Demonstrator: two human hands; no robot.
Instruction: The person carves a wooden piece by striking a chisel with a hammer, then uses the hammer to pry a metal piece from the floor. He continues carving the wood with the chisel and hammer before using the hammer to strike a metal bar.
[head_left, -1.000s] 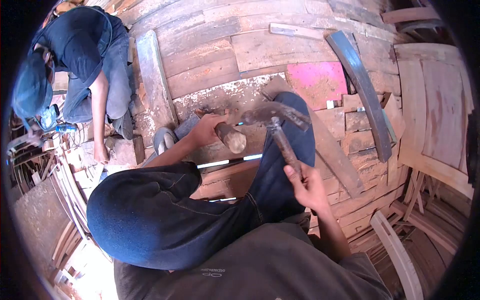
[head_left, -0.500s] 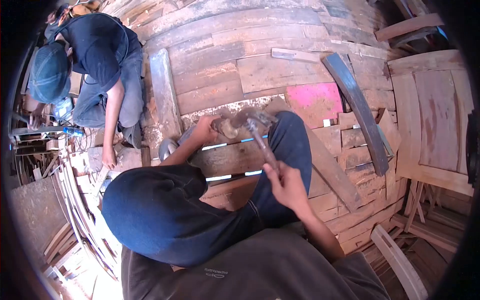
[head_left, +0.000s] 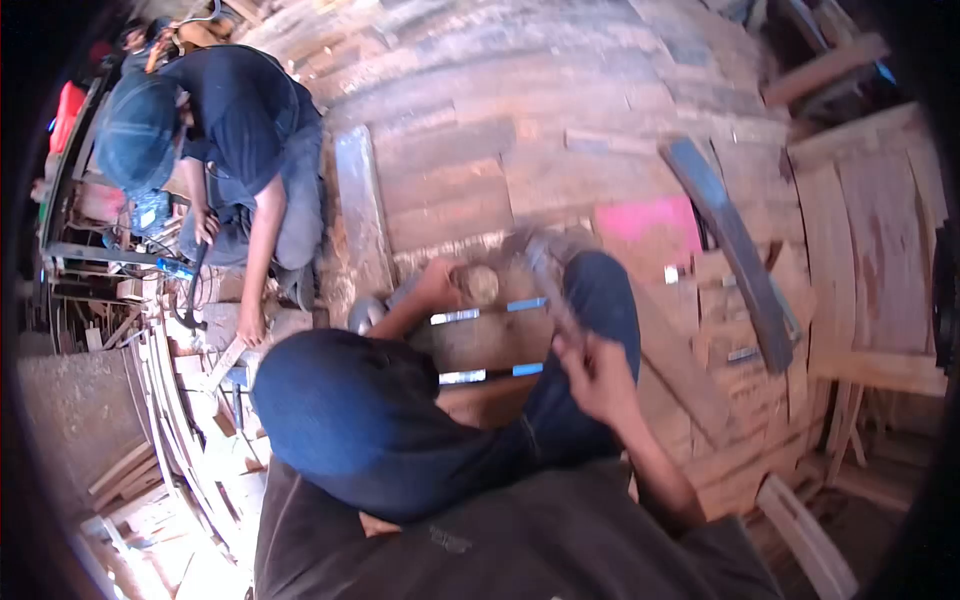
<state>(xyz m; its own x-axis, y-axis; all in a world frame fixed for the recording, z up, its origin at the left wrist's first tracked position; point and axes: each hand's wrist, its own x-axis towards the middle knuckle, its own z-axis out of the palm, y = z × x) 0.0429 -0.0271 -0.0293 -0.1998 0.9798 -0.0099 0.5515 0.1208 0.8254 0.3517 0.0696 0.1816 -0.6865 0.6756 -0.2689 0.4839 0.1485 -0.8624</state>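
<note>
My right hand [head_left: 598, 380] is closed around the handle of a hammer [head_left: 553, 290], its head blurred by motion near my right knee. My left hand [head_left: 437, 287] grips a short, round-ended wooden piece [head_left: 483, 285], perhaps a tool handle; its far part is hidden. Below both hands, a brown board [head_left: 480, 340] lies between my legs, with bright bluish-white strips along its two long sides.
At the left a crouching person [head_left: 240, 120] holds a dark hammer [head_left: 190, 305] and presses a hand on a wood strip [head_left: 228, 362]. A long dark plank [head_left: 735, 255] and a pink panel [head_left: 648, 228] lie ahead. A wooden panel frame [head_left: 880, 230] stands right.
The view has shifted, so the scene sits further right and lower. The hammer's head has swung up and is blurred. The other person's raised hand now shows a hammer.
</note>
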